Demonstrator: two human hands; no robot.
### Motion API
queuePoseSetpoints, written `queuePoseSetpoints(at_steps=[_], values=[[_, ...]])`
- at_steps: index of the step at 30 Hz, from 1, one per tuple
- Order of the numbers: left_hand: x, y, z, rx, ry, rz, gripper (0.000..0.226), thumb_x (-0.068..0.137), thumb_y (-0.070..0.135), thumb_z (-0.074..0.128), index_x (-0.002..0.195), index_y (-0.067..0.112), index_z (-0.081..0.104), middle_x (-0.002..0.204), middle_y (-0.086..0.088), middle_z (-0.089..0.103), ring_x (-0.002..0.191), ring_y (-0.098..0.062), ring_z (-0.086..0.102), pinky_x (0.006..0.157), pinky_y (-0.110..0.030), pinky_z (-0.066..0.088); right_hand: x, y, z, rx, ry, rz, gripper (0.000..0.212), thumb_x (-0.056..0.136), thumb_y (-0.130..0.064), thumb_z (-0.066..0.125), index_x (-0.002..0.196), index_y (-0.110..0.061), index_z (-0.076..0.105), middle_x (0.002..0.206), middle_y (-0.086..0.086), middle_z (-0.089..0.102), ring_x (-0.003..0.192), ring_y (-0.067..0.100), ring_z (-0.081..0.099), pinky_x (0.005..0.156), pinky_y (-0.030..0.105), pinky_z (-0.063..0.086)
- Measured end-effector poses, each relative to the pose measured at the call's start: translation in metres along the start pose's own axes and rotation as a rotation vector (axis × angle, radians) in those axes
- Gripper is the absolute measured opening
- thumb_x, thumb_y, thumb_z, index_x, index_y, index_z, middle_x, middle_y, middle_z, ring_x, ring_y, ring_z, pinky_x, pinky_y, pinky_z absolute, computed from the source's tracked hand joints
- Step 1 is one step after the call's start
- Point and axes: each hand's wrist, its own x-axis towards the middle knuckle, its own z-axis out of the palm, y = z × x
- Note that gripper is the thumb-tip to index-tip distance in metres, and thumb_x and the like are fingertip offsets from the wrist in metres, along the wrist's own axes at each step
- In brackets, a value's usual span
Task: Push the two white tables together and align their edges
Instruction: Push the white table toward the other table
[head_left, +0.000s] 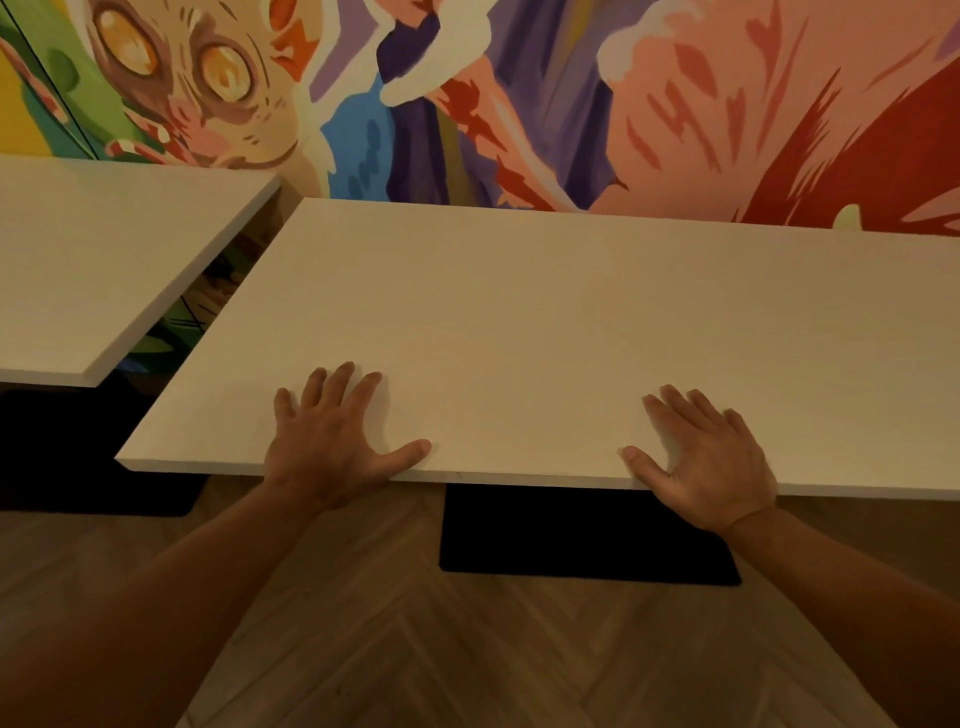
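Both hands, left (332, 447) and right (711, 467), lie flat, fingers spread, gripping nothing, on the right table (519, 322); best slide it evenly leftward toward the left table (104, 260), near edges flush.

We see a dim, warm-toned picture with an amber cast over every surface. The nearer white tabletop (545, 322) is the brightest area, evenly lit with no glare, and darkens toward its near edge. We note soft, faint shadows around the left hand (332, 441) and the right hand (711, 462), which suggests diffuse overhead light. The black table base (587, 540) loses all detail in shadow. We observe wide-angle distortion: straight table edges bow and forearms swell toward the lower corners. Fine detail is soft throughout, with compression smearing on the herringbone floor (415, 649).
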Motion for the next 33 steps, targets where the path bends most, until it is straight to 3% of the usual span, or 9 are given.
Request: queuePoseSetpoints(at_steps=[33], values=[[0.088,0.004,0.014,-0.012,-0.011,0.024,0.116,0.069,0.105,0.023,0.157,0.030,0.026,0.169,-0.005,0.022,0.155,-0.036,0.019,0.117,-0.069,0.020,0.084,0.025,0.012,0.002,-0.002,0.000,0.092,0.091,-0.085,0.016,0.158,-0.026,0.037,0.168,0.004,0.033,0.155,0.030,0.026,0.122,0.057,0.026]])
